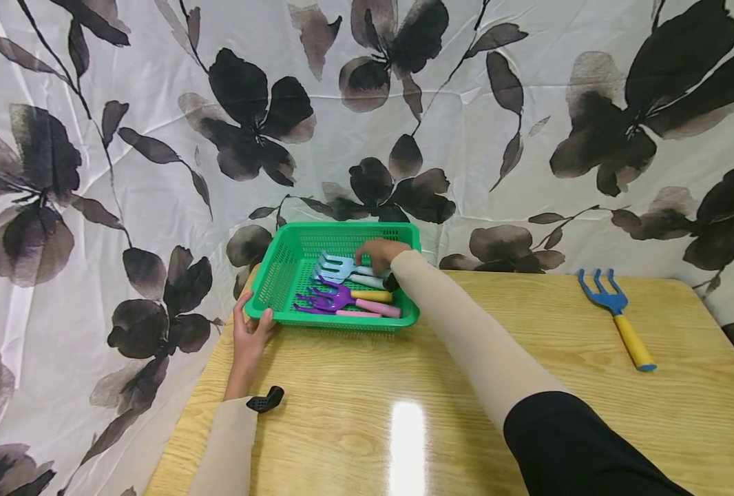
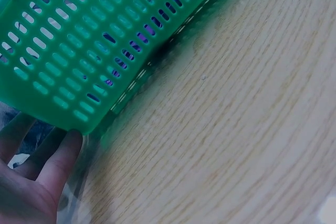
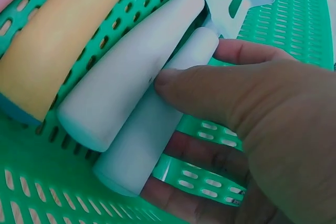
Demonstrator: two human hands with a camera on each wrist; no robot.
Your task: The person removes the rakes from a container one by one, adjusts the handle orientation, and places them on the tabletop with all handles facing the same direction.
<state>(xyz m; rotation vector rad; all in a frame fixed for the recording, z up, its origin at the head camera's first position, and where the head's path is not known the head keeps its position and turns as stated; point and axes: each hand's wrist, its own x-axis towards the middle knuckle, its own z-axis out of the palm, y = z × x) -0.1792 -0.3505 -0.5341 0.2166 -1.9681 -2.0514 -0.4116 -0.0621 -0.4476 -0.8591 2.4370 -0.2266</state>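
A green plastic basket with slotted walls stands at the back of the table. My left hand holds its near left corner, thumb on the front side and fingers round the left side. Inside it, my right hand pinches the pale handle of a light blue garden hand rake, thumb on top and fingers beneath. A second light blue hand rake, its handle showing, lies right alongside. Nearer the front lie purple hand rakes with pink handles and one with a yellow handle.
A blue hand rake with a yellow handle lies on the wooden table at the right. Behind the table hangs a white cloth with dark flowers. The basket stands close to this cloth.
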